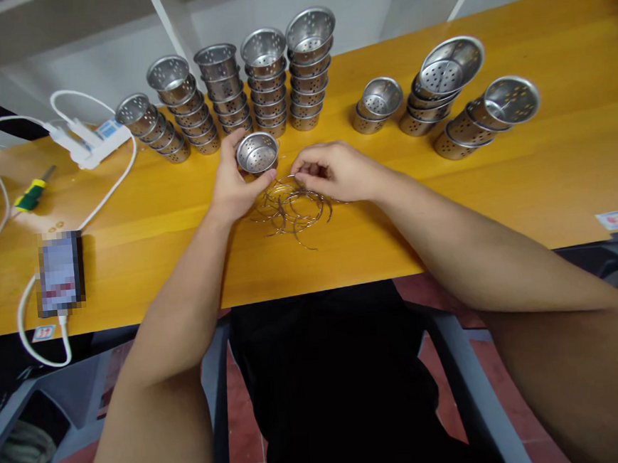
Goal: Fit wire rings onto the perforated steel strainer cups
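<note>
My left hand [234,182] grips a small perforated metal cup [257,154], thumb and fingers around its sides, its open mouth facing up toward me. To its right, my right hand [336,170] is closed in a pinch on a thin metal wire [292,175], only a short bit of which shows at the fingertips. Below and between both hands lies a loose tangle of thin curved wires [299,211] on the wooden table [374,244].
Several stacks of perforated metal cups [267,85] stand at the back, with more leaning stacks [472,122] at the right. On the left are a white power strip [103,142] with cables, a yellow-green screwdriver [32,194] and a phone [60,274] on a charging cable.
</note>
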Available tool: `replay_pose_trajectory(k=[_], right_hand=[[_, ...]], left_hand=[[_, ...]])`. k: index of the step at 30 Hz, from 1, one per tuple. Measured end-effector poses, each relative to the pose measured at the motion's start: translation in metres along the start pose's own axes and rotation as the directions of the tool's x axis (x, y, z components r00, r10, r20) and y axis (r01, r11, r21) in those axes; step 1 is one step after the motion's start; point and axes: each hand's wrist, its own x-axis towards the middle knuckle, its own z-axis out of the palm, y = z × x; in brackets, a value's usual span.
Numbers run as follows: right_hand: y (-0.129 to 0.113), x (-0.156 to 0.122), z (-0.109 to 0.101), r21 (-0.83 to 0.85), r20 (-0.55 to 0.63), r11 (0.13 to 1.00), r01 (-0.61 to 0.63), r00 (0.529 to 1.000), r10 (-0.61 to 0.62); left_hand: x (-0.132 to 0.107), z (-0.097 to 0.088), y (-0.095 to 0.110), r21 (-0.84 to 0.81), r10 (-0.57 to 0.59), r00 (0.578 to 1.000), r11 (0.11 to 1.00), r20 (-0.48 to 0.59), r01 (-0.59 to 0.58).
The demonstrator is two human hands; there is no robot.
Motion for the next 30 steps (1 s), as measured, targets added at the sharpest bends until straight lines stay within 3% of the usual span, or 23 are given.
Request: replay_pose_trajectory(k=[9,14,23,30], right_hand=[[0.009,0.002,0.013,0.315,-0.037,0.949,-0.032,0.998,0.046],[0.007,0.003,0.013,0.331,-0.063,0.943,-0.032,0.996,0.056],[0.002,0.003,0.013,0.365,-0.082,0.913,-0.183,0.970,0.228],[0.000,0.003,0.010,0.348,-0.113,0.917,-0.195,0.962,0.247]], left_hand=[[0.001,0.002,0.030,-0.015,-0.080,0.997,0.997,0.000,0.080],[0.002,0.006,0.036,-0.030,-0.071,0.997,0.997,-0.011,0.070],[-0.002,0.005,0.035,-0.042,-0.012,0.999,0.999,0.050,0.014],[0.001,-0.005,0.048,0.029,-0.045,0.999,0.999,-0.015,0.045]])
